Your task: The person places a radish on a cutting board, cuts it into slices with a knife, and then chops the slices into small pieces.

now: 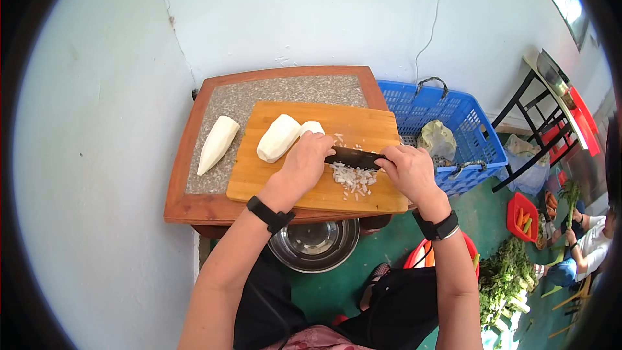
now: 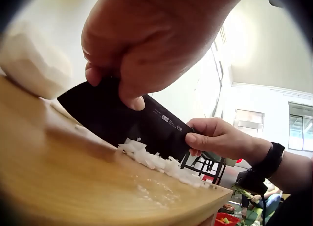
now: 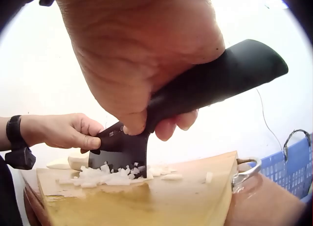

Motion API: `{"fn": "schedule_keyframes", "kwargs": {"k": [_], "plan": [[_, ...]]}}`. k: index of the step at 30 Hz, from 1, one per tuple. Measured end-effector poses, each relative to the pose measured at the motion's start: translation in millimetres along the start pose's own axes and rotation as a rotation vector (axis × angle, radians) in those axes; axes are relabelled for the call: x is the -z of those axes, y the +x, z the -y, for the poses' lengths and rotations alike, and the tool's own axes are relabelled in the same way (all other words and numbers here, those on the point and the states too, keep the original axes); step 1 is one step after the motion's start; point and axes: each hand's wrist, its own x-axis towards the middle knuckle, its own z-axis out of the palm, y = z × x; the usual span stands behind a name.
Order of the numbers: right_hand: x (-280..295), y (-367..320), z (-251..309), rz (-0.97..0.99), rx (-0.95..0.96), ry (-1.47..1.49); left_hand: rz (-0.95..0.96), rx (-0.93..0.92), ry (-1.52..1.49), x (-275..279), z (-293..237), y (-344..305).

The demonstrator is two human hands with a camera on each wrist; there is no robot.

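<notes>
A black kitchen knife (image 1: pixel 355 157) stands edge down among chopped white pieces (image 1: pixel 353 181) on a wooden cutting board (image 1: pixel 259 185). My left hand (image 1: pixel 303 161) pinches the top of the blade near its tip, thumb on one face, as the left wrist view shows. Around the black handle (image 3: pixel 244 64) curls my right hand (image 1: pixel 413 172), its thumb down where handle meets blade. Bits of white cling to the lower blade. To the left on the board lie a thick peeled white root piece (image 1: pixel 278 138) and a shorter piece (image 1: pixel 312 128), partly behind my left hand.
A long peeled root (image 1: pixel 218 144) lies on the table's speckled top (image 1: pixel 311 85), left of the board. Beside the table on the right stands a blue plastic basket (image 1: pixel 476 133). Below is a metal basin (image 1: pixel 315 240). Another person (image 1: pixel 586 246) sits far right near leafy greens (image 1: pixel 505 279).
</notes>
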Motion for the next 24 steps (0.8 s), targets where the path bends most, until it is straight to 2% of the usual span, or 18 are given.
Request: {"fn": "schedule_keyframes", "kwargs": {"k": [6, 9, 18, 21, 24], "plan": [[10.6, 9.0, 3.1, -0.082, 0.048, -0.016, -0.135, -0.068, -0.036, 9.9, -7.7, 4.3], [2.0, 4.1, 2.4, -0.055, 0.030, -0.003, 0.019, -0.005, 0.017, -0.6, 1.7, -1.0], [9.8, 10.8, 4.9, -0.085, 0.048, 0.003, -0.125, -0.069, -0.052, 17.0, -7.6, 3.6], [1.2, 5.0, 4.1, -0.041, 0.015, 0.004, -0.009, -0.022, -0.015, 2.2, 4.0, -2.6], [-1.2, 6.2, 0.8, -0.053, 0.022, 0.011, -0.067, -0.048, -0.028, 2.5, 2.3, -1.4]]}}
